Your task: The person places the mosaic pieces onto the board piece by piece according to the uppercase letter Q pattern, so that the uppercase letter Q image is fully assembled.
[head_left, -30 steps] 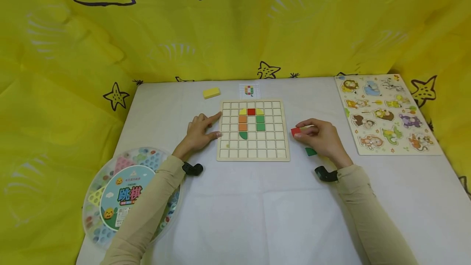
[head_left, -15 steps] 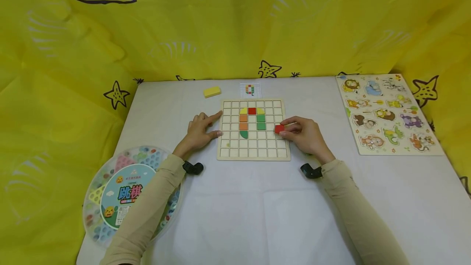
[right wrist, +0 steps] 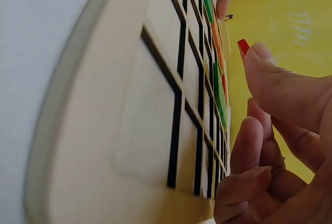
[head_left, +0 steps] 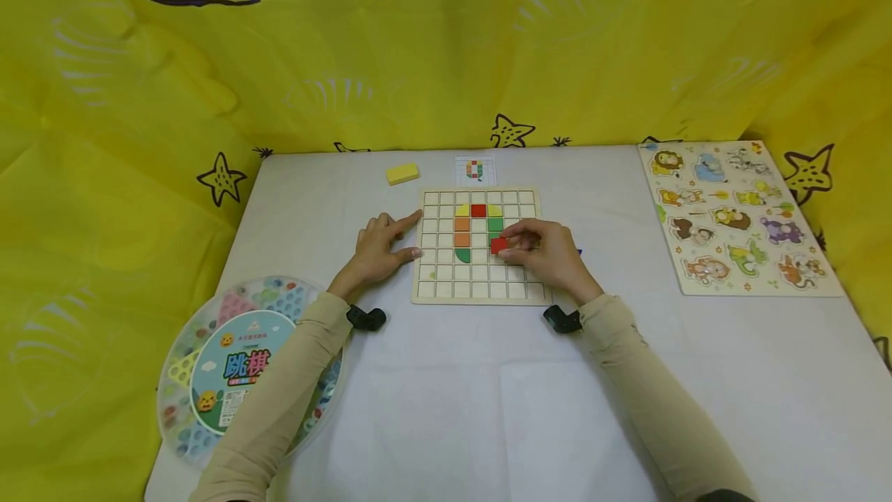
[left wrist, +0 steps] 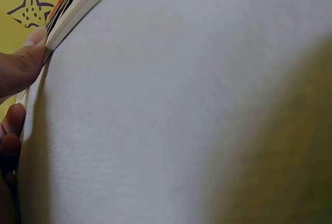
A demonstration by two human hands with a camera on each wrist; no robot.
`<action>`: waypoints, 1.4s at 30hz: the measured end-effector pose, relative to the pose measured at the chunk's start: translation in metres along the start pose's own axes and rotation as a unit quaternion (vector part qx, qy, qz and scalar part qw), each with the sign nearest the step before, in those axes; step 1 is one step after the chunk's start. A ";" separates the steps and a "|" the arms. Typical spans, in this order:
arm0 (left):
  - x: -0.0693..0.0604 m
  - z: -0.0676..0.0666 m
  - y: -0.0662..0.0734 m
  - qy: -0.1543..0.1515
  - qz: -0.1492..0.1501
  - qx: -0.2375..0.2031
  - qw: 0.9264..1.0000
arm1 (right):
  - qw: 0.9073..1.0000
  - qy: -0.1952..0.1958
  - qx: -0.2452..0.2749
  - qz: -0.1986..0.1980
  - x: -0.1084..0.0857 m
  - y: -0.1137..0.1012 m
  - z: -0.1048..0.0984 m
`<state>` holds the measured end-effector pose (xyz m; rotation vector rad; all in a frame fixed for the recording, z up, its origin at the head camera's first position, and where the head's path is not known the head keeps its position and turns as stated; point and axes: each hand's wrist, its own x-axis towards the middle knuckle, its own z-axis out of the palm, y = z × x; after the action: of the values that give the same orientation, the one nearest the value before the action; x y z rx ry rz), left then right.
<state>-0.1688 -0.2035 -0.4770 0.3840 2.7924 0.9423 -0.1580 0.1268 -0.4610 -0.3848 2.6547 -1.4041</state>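
Observation:
My right hand [head_left: 543,252] pinches a red square tile [head_left: 498,245] between thumb and fingertips, above the right part of the wooden grid board [head_left: 435,291]. In the right wrist view the red tile [right wrist: 243,47] is held off the board, behind the thumb. Resting at the board's left edge is my left hand [head_left: 379,250], with index finger and thumb touching the rim. Tiles lie in the grid: yellow corner pieces, a red square [head_left: 478,211], orange squares [head_left: 462,232], green squares [head_left: 495,225] and a green rounded piece [head_left: 463,256]. The lower green square is partly hidden by the held tile.
A small pattern card [head_left: 475,171] lies behind the board, with a yellow block [head_left: 403,173] to its left. At the right is a wooden animal puzzle [head_left: 746,223]. A round Chinese checkers box [head_left: 183,409] lies partly under the left forearm. A yellow curtain [head_left: 432,60] hangs behind.
My right hand has carried the red tile leftward from beside the board to over the grid. My left hand stays at the board's left edge.

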 end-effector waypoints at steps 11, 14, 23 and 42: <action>0.001 -0.001 0.000 -0.002 0.001 0.003 1.000 | 1.000 -0.012 -0.005 -0.018 0.006 -0.008 0.013; 0.001 0.000 -0.001 -0.001 0.002 0.002 1.000 | 1.000 -0.015 -0.007 -0.013 0.007 -0.010 0.015; 0.000 0.000 0.001 -0.002 0.001 -0.003 1.000 | 0.999 -0.034 -0.026 0.011 0.009 -0.013 0.021; 0.001 0.002 -0.003 -0.007 -0.001 0.002 1.000 | 0.998 -0.033 -0.052 0.019 0.009 -0.016 0.024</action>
<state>-0.1702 -0.2045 -0.4801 0.3859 2.7808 0.9307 -0.1583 0.0966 -0.4608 -0.3802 2.6743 -1.2250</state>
